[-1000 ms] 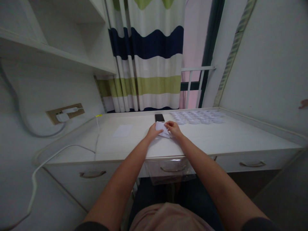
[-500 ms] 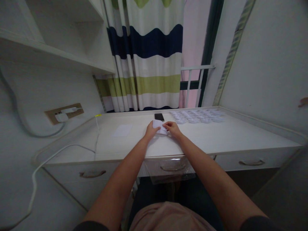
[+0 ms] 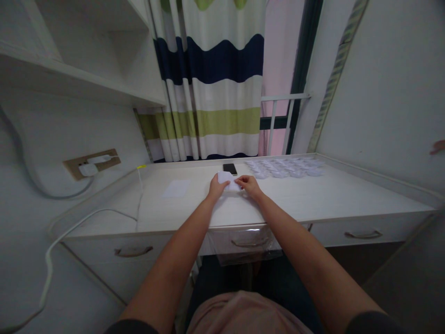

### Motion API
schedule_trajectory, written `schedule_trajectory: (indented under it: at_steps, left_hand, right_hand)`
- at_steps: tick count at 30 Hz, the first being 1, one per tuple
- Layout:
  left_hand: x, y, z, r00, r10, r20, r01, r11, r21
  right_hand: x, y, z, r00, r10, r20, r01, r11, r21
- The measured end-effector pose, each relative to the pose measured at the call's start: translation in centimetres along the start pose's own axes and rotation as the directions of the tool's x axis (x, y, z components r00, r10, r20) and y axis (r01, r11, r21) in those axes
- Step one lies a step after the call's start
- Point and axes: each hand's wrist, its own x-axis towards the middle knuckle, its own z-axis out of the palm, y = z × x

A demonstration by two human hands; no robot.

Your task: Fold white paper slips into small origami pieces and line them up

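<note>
Between my hands, just above the desk, is a piece of white paper. My left hand grips its left side, thumb lying across the front. At its right edge, my right hand pinches the paper between thumb and fingers. Behind the paper a black phone lies flat. To the left, white paper rests flat on the desk. Rows of several small white folded pieces are laid out at the back right; their exact kind is too small to make out.
The white desk has drawers with handles along its front. A clear plastic bag hangs at the middle drawer. A white cable crosses the left end below a wall socket. A striped curtain hangs behind.
The paper has shifted slightly left and its outline has changed, with the upper right corner now slanting. My left hand has moved a little left; my right hand stays almost in place.
</note>
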Motion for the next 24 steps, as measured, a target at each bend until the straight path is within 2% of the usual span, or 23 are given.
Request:
schedule_trajectory:
  at_steps: [8,24]
  left_hand:
    - [0.22,0.06,-0.13,0.999,-0.015,-0.051,0.015,1.000,0.006]
    - [0.46,-0.39,-0.13,0.997,-0.015,-0.077,0.015,1.000,-0.005]
  right_hand:
    - [-0.02,0.02,-0.19,1.000,-0.019,0.016,0.019,0.999,-0.025]
    - [-0.02,0.16,-0.16,0.998,0.027,0.053,-0.030,0.997,0.074]
